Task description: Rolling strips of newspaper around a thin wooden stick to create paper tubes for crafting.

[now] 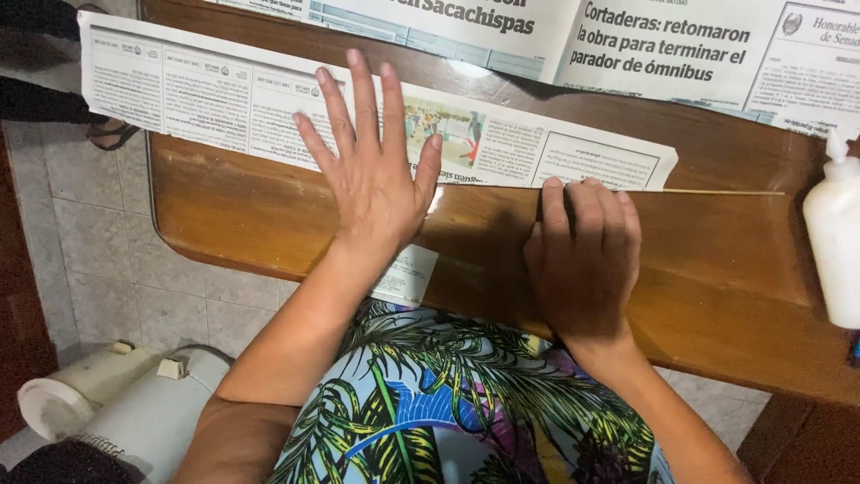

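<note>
Head view, looking down over a worn brown wooden tabletop (269,224), glossy, scuffed along its near edge.

Left hand (372,170): open, fingers spread, palm pressed flat on a long newspaper strip (224,103). The strip lies crosswise on the tabletop, its left end overhanging the edge, its right end cut at a slant.

Right hand (582,260): fingers curled downward, tips pressing at the strip's lower right edge, right where a thin wooden skewer (717,192) lies. The skewer's free end sticks out to the right along the tabletop; the rest is hidden under fingers and paper. Whether the hand pinches the skewer or only presses on it, I cannot tell.

Step in hand, by my reading: starting to roll the strip around the skewer from its corner. Next move would call for a tight first turn, fingertips rolling the stick evenly while the flat hand keeps the paper from sliding.

Materials: newsprint thin, matte, soft, creases easily. Skewer stiff, straight, pale. A white plastic glue bottle (833,242) with a nozzle top stands at the right edge, well apart from the hands. More spread newspaper sheets (555,36) lie along the far side. Below the tabletop: tiled floor, a white appliance (125,403), leaf-print clothing (448,403).
</note>
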